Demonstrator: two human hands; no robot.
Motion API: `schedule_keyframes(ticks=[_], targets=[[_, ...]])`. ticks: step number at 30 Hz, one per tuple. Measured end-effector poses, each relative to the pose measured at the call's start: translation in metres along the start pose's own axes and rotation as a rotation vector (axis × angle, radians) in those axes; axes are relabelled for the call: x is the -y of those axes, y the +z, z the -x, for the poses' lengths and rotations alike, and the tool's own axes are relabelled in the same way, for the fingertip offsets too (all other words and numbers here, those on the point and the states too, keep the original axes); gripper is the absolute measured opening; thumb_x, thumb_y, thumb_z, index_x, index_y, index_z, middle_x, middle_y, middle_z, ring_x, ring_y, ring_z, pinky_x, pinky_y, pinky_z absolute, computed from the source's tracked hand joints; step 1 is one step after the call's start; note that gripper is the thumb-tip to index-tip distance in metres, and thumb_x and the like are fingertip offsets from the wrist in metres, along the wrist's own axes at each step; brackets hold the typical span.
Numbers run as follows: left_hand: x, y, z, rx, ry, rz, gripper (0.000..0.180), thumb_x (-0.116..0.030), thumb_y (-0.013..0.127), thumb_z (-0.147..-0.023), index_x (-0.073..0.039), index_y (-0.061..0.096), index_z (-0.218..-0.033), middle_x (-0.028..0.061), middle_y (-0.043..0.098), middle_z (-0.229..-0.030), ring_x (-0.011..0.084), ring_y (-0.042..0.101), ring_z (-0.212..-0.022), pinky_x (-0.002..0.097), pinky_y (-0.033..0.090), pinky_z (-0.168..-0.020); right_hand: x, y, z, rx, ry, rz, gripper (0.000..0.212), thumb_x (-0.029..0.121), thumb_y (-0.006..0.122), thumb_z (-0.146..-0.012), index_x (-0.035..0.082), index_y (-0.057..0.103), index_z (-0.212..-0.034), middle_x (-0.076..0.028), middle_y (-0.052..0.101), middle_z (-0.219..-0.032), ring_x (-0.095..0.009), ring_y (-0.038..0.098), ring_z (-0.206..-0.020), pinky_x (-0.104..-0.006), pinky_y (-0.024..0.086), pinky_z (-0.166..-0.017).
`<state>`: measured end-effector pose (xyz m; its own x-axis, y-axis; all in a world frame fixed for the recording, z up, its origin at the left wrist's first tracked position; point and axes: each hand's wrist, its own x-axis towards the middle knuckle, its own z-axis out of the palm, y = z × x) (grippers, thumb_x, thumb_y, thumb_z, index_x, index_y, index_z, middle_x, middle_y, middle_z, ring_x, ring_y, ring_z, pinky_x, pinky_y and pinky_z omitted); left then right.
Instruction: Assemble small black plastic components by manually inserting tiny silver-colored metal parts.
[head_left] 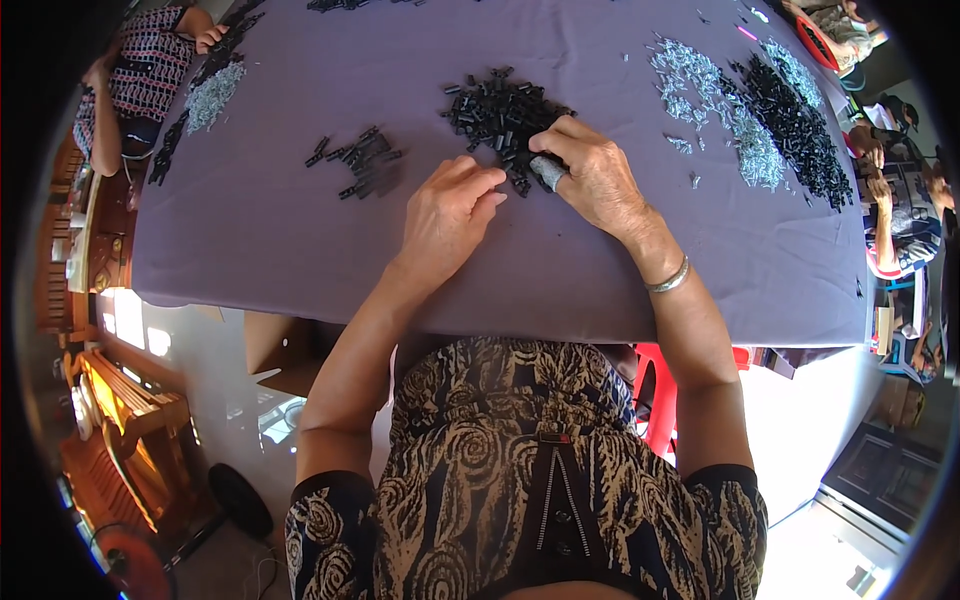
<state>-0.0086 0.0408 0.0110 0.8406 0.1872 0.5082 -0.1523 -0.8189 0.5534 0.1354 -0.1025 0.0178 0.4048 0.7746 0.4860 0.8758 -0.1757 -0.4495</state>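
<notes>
A heap of small black cylindrical pieces (500, 108) lies in front of me on the purple-grey cloth. My right hand (595, 178) is at the heap's near right edge, fingers curled down among the pieces. A grey wrapping (548, 173) covers its thumb, and a silver bangle (672, 277) circles the wrist. Just left of the heap's near edge, my left hand (447, 208) has thumb and fingers drawn together in a pinch. What either hand holds is hidden or too small to make out. A smaller group of black pieces (362, 160) lies to its left, partly blurred.
The cloth-covered table (590, 290) spreads before me. Silvery small pieces (715, 105) and black ones (800, 135) are piled at right, more silvery ones (212, 98) at far left. Other people sit along both sides. A red stool (655, 395) stands under the near edge.
</notes>
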Motion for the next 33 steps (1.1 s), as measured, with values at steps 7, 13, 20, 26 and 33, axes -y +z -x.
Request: schedule_keyframes(ticks=[7,13,20,26,33], targets=[[-0.006,-0.003,0.0,-0.044,-0.146,0.231,0.021,-0.002,0.066,-0.075,-0.003,0.063,-0.096,0.0069,0.057,-0.081,0.0194,0.057,-0.072,0.0298,0.046,-0.061,0.01,-0.006,0.006,-0.039,0.123,-0.308,0.02,-0.004,0.067,-0.073,0.004,0.063,-0.091,-0.003,0.059,-0.08,-0.013,0.058,-0.065,-0.0251,0.048,-0.061],[-0.016,0.006,0.002,-0.12,-0.26,0.553,0.023,0.002,0.063,-0.083,0.001,0.06,-0.106,0.0036,0.055,-0.092,0.0099,0.056,-0.086,0.0223,0.048,-0.072,0.025,0.004,0.013,-0.035,0.233,-1.039,0.018,-0.003,0.068,-0.078,0.001,0.062,-0.093,0.002,0.059,-0.086,-0.005,0.054,-0.076,-0.0197,0.046,-0.07],[-0.021,0.01,0.004,-0.163,-0.206,0.736,0.024,0.006,0.06,-0.083,0.001,0.059,-0.107,0.0057,0.055,-0.096,0.012,0.057,-0.09,0.0236,0.049,-0.076,0.028,0.006,0.012,-0.096,0.226,-1.114,0.019,-0.002,0.068,-0.078,0.001,0.061,-0.095,0.002,0.06,-0.089,-0.006,0.056,-0.081,-0.021,0.048,-0.075],[-0.025,0.01,0.002,-0.221,-0.199,0.731,0.024,0.005,0.061,-0.082,0.0,0.059,-0.106,0.0065,0.055,-0.095,0.0134,0.058,-0.088,0.0245,0.05,-0.074,0.026,0.003,0.011,-0.12,0.097,-0.696,0.019,-0.005,0.067,-0.075,0.002,0.062,-0.093,0.0,0.058,-0.084,-0.006,0.055,-0.074,-0.0218,0.047,-0.062],[-0.021,0.009,0.004,-0.162,-0.334,0.947,0.02,-0.001,0.059,-0.087,0.0,0.059,-0.108,0.0044,0.057,-0.098,0.01,0.056,-0.084,0.0235,0.048,-0.067,0.038,-0.002,0.008,-0.127,-0.077,-0.419,0.024,-0.005,0.068,-0.072,0.004,0.062,-0.094,-0.003,0.057,-0.081,-0.011,0.056,-0.066,-0.0233,0.047,-0.055]])
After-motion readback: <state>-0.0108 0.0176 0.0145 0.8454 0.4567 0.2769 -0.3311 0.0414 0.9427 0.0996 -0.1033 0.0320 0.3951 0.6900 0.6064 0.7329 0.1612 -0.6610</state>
